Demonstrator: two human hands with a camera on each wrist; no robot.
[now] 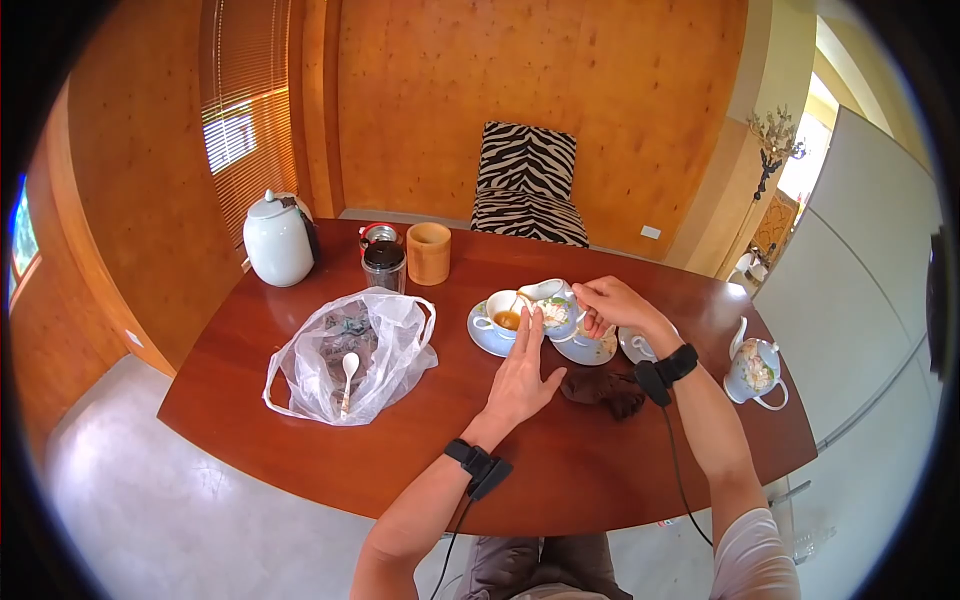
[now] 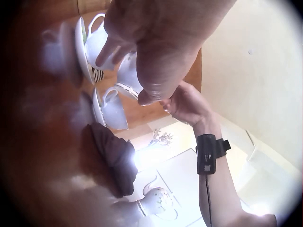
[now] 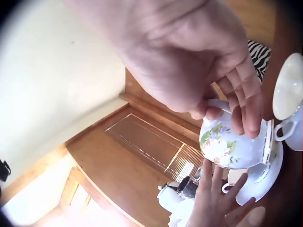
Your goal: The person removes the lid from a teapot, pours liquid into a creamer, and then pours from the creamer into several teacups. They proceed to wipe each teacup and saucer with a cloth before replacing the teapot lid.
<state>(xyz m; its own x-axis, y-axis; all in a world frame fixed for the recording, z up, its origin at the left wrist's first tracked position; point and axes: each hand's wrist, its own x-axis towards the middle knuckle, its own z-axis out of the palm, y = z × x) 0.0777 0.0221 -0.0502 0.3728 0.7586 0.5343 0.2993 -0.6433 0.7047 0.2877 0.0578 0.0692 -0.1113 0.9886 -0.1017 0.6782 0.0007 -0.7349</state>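
White porcelain w/ a floral print: the jug (image 1: 552, 314) is off the bench (image 1: 470, 470), tilted over the tea cup (image 1: 506, 319), which has amber liquid in it & stands on its blue-rimmed saucer (image 1: 487, 340). R hand (image 1: 618, 303) has thumb & fingers curled round the jug's handle, so the jug lies just off its fingertips, on the person's L side. L hand (image 1: 522, 383) is open, fingers extended fwd, thumb out to the side; its fingertips prob. touch the jug's body, though the wrist views are blurry there.

Just R of the jug, partly under it in the head view, a 2nd floral cup (image 1: 597, 341) is on its own saucer (image 1: 583, 357); a 3rd saucer (image 1: 633, 345) w/ a white cup (image 1: 645, 349) is next along. Dark brown cloth (image 1: 603, 391) lies crumpled on the near side of these. Floral teapot (image 1: 754, 370) is near the R end of the bench, well apart from both hands.

L side: clear plastic bag (image 1: 385, 370) w/ a white spoon (image 1: 350, 371) on it, handle toward the person. Behind: white kettle (image 1: 279, 243), black-lidded glass jar (image 1: 384, 266), red tin (image 1: 368, 238) & wooden cup (image 1: 428, 255). Zebra-print chair (image 1: 526, 180) is at the far side.
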